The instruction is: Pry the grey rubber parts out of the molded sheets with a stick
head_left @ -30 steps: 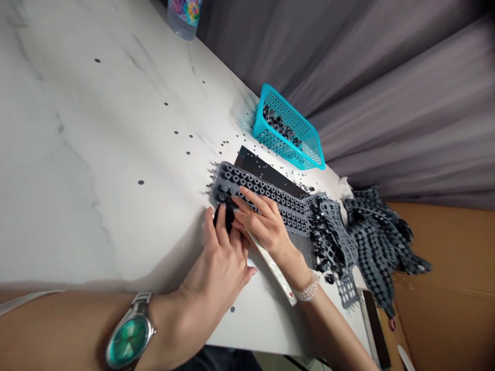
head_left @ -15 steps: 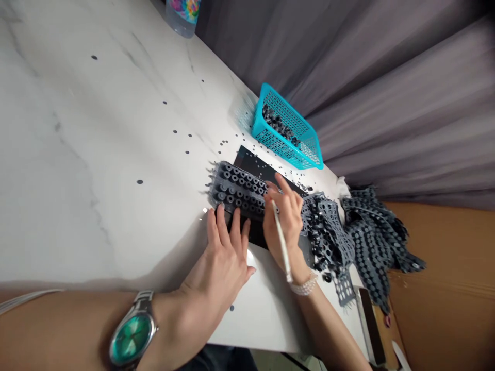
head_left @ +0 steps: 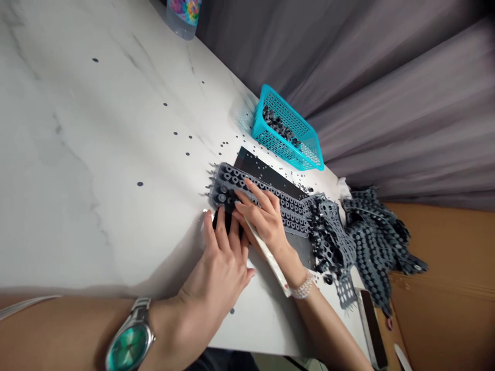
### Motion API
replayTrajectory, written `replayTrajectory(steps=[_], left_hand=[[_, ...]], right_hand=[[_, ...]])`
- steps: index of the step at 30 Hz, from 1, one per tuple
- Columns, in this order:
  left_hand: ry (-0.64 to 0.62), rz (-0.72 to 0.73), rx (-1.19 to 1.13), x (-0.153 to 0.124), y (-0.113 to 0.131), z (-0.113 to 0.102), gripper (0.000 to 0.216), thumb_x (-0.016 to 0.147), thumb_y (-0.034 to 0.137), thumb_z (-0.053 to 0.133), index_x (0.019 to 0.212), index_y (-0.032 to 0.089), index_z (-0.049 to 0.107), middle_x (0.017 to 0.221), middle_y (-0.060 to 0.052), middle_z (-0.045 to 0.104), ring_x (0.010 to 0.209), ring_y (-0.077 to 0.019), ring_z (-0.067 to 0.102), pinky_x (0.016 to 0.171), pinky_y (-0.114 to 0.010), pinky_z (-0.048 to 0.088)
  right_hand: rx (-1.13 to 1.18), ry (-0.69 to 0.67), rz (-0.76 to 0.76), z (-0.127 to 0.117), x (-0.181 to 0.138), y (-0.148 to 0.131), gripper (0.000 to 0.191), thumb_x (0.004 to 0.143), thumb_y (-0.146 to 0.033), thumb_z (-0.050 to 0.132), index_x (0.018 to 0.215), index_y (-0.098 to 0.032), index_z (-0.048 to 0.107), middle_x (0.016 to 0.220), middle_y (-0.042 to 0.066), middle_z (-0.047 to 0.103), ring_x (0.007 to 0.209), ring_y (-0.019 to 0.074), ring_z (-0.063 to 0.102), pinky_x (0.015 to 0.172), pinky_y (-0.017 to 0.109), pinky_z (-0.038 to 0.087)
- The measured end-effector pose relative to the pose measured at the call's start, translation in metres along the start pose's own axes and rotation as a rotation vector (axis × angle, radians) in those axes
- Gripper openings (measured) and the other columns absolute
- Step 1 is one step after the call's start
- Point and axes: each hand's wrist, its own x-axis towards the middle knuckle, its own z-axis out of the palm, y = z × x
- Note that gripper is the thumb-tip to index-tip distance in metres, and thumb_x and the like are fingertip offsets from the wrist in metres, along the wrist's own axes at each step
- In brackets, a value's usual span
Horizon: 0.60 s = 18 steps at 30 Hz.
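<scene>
my right hand [head_left: 263,219] pinches slim white stick [head_left: 273,262] | left hand [head_left: 220,268]: can't tell grip | teal plastic basket [head_left: 276,148] part-filled | grey ring-studded strip [head_left: 294,211], plenty left

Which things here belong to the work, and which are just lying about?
Seemingly in the work:
Grey studded sheet, left hand at its edge
White stick in the right hand
Black board under the sheet
Blue basket of dark pieces

Probably just lying about:
Bottle
Dark slab at lower right

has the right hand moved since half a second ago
Yes, the right hand has moved along the grey sheet towards its fringed end, judged against the turquoise basket.
</scene>
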Motion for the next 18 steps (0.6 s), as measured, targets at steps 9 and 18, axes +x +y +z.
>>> replayTrajectory(steps=[9,18], left_hand=[[-0.013,-0.002,-0.009,0.0003,0.0008,-0.0003,0.068,0.088,0.056,0.048,0.136,0.008,0.055,0.138,-0.026,0.053,0.129,-0.0485,0.045,0.107,-0.066,0.029],[-0.005,0.012,-0.007,-0.0004,0.0009,-0.0004,0.073,0.087,0.056,0.05,0.139,0.004,0.05,0.14,-0.029,0.049,0.128,-0.0499,0.045,0.106,-0.065,0.03]], right_hand=[[-0.021,-0.049,-0.051,-0.0017,0.0015,0.0049,0.013,0.093,-0.013,0.053,0.1,-0.023,0.058,0.117,0.008,0.071,0.132,0.022,0.05,0.097,0.042,0.044],[-0.131,-0.091,-0.088,-0.0031,0.008,0.0029,0.015,0.096,-0.011,0.045,0.099,-0.021,0.057,0.118,0.01,0.07,0.133,0.0202,0.048,0.098,0.039,0.043]])
